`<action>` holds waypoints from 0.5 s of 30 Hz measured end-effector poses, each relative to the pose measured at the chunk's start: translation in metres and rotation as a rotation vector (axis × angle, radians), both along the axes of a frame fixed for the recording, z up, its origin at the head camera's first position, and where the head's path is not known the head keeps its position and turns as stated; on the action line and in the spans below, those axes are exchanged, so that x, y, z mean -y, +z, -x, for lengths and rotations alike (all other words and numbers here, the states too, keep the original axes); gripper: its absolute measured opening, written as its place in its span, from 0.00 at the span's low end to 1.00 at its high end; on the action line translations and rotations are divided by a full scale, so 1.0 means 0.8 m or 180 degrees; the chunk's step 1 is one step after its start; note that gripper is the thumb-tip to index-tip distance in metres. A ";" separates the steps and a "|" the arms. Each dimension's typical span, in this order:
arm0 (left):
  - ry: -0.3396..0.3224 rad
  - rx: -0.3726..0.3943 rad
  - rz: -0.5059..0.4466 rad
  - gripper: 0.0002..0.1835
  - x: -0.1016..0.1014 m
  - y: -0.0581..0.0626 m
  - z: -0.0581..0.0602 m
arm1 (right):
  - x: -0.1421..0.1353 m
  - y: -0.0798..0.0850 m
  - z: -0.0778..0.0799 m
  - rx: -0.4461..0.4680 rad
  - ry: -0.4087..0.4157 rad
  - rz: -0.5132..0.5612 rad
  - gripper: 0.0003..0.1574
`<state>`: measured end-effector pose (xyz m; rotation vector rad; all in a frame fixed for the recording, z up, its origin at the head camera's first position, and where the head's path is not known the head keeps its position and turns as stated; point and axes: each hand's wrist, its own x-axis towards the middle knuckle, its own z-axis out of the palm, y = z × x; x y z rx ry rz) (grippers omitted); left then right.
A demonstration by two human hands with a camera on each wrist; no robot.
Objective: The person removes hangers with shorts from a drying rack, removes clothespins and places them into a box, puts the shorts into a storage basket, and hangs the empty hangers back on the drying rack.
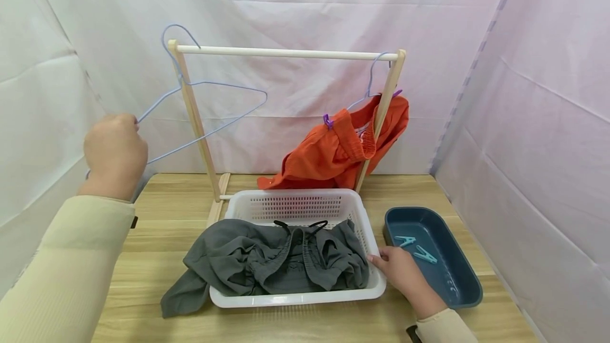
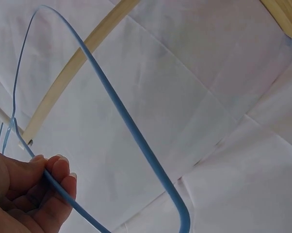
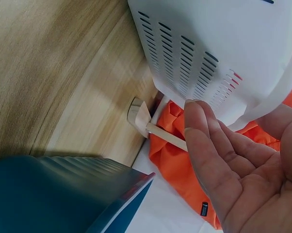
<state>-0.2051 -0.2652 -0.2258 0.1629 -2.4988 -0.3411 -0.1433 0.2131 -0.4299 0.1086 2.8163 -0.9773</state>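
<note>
My left hand (image 1: 116, 150) grips the slanted arm of a pale blue clothes hanger (image 1: 224, 84), fingers curled round the wire. The hanger carries nothing, and its hook overlaps the left end of the white rail (image 1: 286, 53) in the head view. Low on the right, my right hand (image 1: 402, 273) holds the side rim of a white plastic basket (image 1: 295, 299), thumb over the edge and fingers along the perforated outer wall. Crumpled dark grey drawstring pants (image 1: 238, 253) fill the basket's front, one leg hanging out over the left corner onto the table.
At the rack's right end, orange pants (image 1: 329, 155) hang from another blue hanger (image 1: 370, 81) with purple clips (image 1: 328, 122). A dark blue tray (image 1: 457, 263) with two turquoise clothespins (image 1: 425, 254) stands right of the basket. The rack's wooden posts (image 1: 195, 115) rise behind. White cloth walls surround the table.
</note>
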 end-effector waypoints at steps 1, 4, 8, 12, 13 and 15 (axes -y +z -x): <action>-0.0011 0.0000 0.0003 0.13 0.000 0.000 0.001 | 0.000 0.000 0.000 -0.0003 0.0005 -0.0001 0.18; -0.0021 0.0026 0.0014 0.13 0.000 0.001 0.004 | 0.000 0.000 0.000 -0.0011 0.0019 -0.0007 0.18; -0.0023 0.0010 0.0035 0.11 0.000 0.002 0.007 | 0.000 -0.001 0.001 -0.0003 0.0002 0.0001 0.18; -0.0033 0.0011 0.0080 0.10 0.000 0.002 0.010 | 0.000 -0.002 0.001 -0.0014 -0.0001 0.0014 0.18; -0.0033 0.0022 0.0094 0.10 0.000 0.002 0.011 | 0.000 -0.002 0.001 -0.0018 0.0004 0.0018 0.18; -0.0036 0.0055 0.0110 0.09 0.000 0.001 0.012 | 0.000 -0.002 0.001 -0.0026 0.0012 0.0027 0.19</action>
